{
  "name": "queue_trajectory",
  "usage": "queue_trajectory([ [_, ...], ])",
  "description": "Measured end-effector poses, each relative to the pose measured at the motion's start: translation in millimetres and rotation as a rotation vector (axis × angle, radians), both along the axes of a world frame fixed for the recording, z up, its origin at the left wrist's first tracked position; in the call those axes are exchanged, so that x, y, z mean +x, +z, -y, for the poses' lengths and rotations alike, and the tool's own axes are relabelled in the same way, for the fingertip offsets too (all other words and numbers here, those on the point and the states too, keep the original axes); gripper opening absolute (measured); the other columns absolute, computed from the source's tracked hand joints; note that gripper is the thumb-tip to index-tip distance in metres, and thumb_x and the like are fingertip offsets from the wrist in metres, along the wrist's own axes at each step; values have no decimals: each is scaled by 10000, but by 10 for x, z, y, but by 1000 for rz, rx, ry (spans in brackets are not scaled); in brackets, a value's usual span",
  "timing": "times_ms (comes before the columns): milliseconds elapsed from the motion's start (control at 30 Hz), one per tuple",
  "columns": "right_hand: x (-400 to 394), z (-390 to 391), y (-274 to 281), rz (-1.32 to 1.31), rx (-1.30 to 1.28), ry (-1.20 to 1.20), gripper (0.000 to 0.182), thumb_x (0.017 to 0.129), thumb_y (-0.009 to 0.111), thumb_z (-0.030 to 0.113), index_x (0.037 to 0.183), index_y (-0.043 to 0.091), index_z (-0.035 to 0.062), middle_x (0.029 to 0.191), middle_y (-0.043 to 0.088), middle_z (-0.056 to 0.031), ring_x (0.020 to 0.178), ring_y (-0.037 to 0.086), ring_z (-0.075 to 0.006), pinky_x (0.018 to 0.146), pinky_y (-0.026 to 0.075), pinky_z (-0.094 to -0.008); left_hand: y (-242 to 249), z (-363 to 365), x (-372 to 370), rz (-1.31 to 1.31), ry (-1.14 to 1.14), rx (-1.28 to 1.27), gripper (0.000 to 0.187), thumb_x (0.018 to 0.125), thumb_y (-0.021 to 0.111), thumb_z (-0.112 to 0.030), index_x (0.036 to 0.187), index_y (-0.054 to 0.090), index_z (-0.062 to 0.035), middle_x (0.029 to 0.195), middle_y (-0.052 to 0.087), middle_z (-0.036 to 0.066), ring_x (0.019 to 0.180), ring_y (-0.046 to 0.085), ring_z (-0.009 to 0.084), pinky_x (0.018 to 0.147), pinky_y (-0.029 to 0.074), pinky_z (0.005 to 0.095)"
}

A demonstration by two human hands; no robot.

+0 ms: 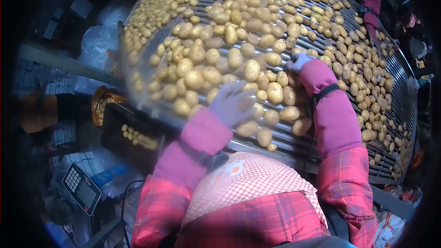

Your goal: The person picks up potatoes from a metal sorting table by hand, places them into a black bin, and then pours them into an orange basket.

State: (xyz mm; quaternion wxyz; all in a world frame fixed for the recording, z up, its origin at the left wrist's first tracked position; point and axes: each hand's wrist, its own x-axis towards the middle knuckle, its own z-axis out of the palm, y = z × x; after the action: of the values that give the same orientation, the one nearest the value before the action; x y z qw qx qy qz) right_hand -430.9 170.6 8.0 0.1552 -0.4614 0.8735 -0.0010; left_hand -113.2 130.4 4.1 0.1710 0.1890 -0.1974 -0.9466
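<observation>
Many potatoes (252,70) lie over a sloping rack of metal bars (294,140) in front of me. My left hand (233,103), in a pale glove and smeared by motion, is over the near potatoes with its fingers stretched out. To its right and farther forward, my right hand (301,61), gloved too, reaches down among the potatoes. Its fingers are curled in, and what they grip is hidden. A large potato (274,93) rests on the bars between my two hands.
Smaller potatoes fill a side chute (151,18) at the left. Below it are a dark bin (131,126) with some potatoes and an orange net bag (102,105). A scale display (81,188) stands lower left. Another person's sleeved arm (371,11) reaches in at the upper right.
</observation>
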Motion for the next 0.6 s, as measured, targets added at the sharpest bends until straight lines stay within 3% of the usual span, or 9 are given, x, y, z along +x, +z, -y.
queue_trajectory([
  [133, -270, 51, -392, 662, -317, -50, 290, 789, 661, 318, 829, 613, 34, 734, 588, -17, 721, 526, -72, 625, 447, -242, -13, 146, 0, -9, 19, 221, 510, 907, 393, -445, 1305, 390, -126, 1278, 449, 157, 1130, 470, 351, 923, 377, 541],
  [233, 813, 103, 411, 696, -536, 44, 274, 768, 659, 301, 853, 641, 41, 759, 616, -71, 715, 583, -149, 667, 481, -286, 107, 225, -119, 29, -4, 365, 518, 912, 378, -448, 1320, 358, -131, 1275, 455, 138, 1123, 477, 342, 917, 377, 539],
  [267, 1076, 100, 776, 968, -335, 110, 276, 786, 638, 251, 944, 615, 26, 873, 587, -48, 812, 552, -130, 739, 464, -267, 144, 213, -194, 141, 65, 349, 534, 907, 374, -455, 1332, 328, -137, 1269, 464, 115, 1132, 473, 329, 915, 372, 535],
  [300, 1169, 121, 647, 549, -437, 420, 311, 773, 651, 227, 1010, 602, 33, 888, 582, -52, 858, 548, -138, 743, 462, -269, 146, 240, -201, 144, 57, 358, 534, 907, 374, -455, 1332, 328, -137, 1269, 464, 115, 1132, 473, 329, 915, 372, 535],
  [367, 1229, 151, 683, 793, -432, 421, 401, 763, 664, 293, 1054, 597, 25, 993, 610, -118, 900, 588, -203, 795, 472, -324, 105, 294, -123, 16, 38, 403, 503, 892, 395, -432, 1298, 393, -135, 1284, 456, 110, 1148, 461, 316, 907, 374, 526],
  [467, 1006, 153, 695, 950, -547, -173, 543, 767, 675, 300, 1199, 510, 16, 1102, 573, -145, 1002, 558, -222, 844, 457, -318, 213, 297, 43, 75, 87, 424, 477, 886, 404, -410, 1274, 440, -133, 1298, 445, 119, 1150, 462, 317, 882, 392, 516],
  [500, 553, 105, 166, 701, -681, 0, 542, 776, 666, 315, 1199, 511, 12, 1094, 576, -150, 1026, 552, -230, 853, 458, -316, 253, 321, 92, 188, 151, 391, 467, 887, 403, -399, 1266, 454, -132, 1305, 437, 131, 1143, 469, 324, 860, 410, 510],
  [533, 464, 20, 40, 618, -591, -12, 549, 781, 652, 328, 1204, 506, 10, 1103, 571, -155, 1025, 556, -241, 859, 455, -317, 247, 257, 202, 229, 151, 20, 471, 889, 411, -392, 1278, 440, -130, 1316, 418, 160, 1145, 467, 348, 829, 440, 513],
  [600, 640, 17, 79, 563, -486, 3, 568, 783, 628, 355, 1215, 495, 11, 1116, 563, -165, 1031, 555, -268, 881, 442, -326, 201, 292, 358, 217, 179, -49, 470, 888, 418, -389, 1276, 438, -126, 1322, 410, 167, 1156, 456, 357, 827, 449, 518],
])
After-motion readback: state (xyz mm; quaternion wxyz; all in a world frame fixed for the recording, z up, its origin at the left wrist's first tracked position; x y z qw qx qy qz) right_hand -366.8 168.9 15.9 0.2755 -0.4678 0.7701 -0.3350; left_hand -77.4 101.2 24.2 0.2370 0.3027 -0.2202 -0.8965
